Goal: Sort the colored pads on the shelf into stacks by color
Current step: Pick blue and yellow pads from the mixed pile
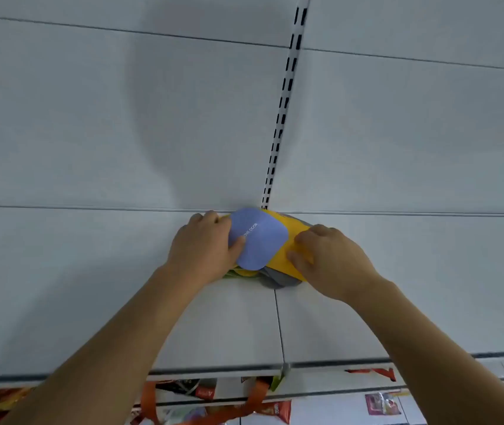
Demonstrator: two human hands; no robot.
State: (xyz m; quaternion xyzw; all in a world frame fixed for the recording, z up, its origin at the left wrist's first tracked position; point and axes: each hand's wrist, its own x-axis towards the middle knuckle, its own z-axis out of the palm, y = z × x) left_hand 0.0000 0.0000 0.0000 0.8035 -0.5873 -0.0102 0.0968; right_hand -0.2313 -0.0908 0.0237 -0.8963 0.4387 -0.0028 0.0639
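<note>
A loose pile of thin, rounded pads is seen on the white shelf (336, 317), close to its back edge and just in front of the slotted upright (284, 111) of the back panel (91, 118). On top lies a blue pad (259, 240), a rounded square with a line of small white lettering across it. Under it, and fanned out to the right, a yellow pad (290, 256) is visible; grey pads (278, 279) stick out from beneath at the near edge, and a sliver of green (232, 273) shows at the lower left of the pile. The pile is framed by the two hands. The left hand (204, 246) is set against the left side of the pile, its fingers curled round the far edge and its thumb pressed on the blue pad, so that the pad is pinched. The right hand (327, 256) rests on the right side, its fingers bent and its fingertips and thumb laid on the yellow pad; whether that pad is truly pinched or only pressed cannot be told. Both forearms reach in from the near side across the shelf. Below the shelf's front edge, coloured packets (380, 403) and an orange strap (149, 403) are partly seen on a lower level.
</note>
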